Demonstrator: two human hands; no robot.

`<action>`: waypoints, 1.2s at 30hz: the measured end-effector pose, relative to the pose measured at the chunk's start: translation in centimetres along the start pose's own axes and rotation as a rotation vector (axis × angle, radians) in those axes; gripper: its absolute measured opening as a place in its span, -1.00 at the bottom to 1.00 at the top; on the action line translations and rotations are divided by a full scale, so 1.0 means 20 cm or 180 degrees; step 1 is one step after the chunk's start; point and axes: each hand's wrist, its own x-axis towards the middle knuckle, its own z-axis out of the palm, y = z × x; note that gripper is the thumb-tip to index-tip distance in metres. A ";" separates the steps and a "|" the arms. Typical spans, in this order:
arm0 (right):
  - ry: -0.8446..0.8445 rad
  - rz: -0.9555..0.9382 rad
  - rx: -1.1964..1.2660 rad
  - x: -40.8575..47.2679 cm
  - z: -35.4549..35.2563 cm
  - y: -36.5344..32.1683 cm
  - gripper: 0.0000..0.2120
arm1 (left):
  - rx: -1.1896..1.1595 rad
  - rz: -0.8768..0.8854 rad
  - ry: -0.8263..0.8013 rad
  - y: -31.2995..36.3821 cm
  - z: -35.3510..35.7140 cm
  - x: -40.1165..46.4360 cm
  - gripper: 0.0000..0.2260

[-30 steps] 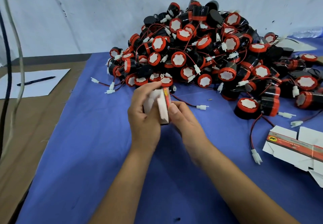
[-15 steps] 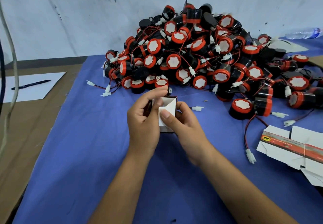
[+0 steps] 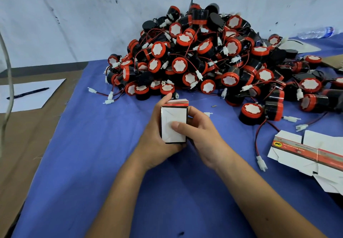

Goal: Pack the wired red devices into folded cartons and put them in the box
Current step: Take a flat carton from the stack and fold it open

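I am seeing the right hand (image 3: 199,135) pressing its thumb on the white end flaps of a small carton (image 3: 173,124), fingers curled behind it. The left hand (image 3: 157,137) is gripping the carton's left side. Beyond, red wired devices (image 3: 213,59) are lying heaped on blue cloth (image 3: 92,163); flat cartons (image 3: 311,154) are lying right.

Both forearms fwd, left hand (image 3: 157,135) & right hand (image 3: 200,137) curled, thumbs inward.
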 end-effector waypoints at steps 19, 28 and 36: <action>0.0288 -0.0231 -0.0754 0.01 0.01 0.01 -0.61 | 0.0364 0.0260 0.0635 0.00 0.06 0.01 -0.18; -0.0093 -0.0233 -0.0176 0.02 -0.07 -0.02 -0.59 | 0.0151 0.0395 0.0617 -0.01 0.03 0.02 -0.16; -0.0360 -0.0373 -0.0897 0.02 -0.07 -0.04 -0.72 | 0.0188 0.0162 0.0456 -0.06 0.03 0.02 -0.16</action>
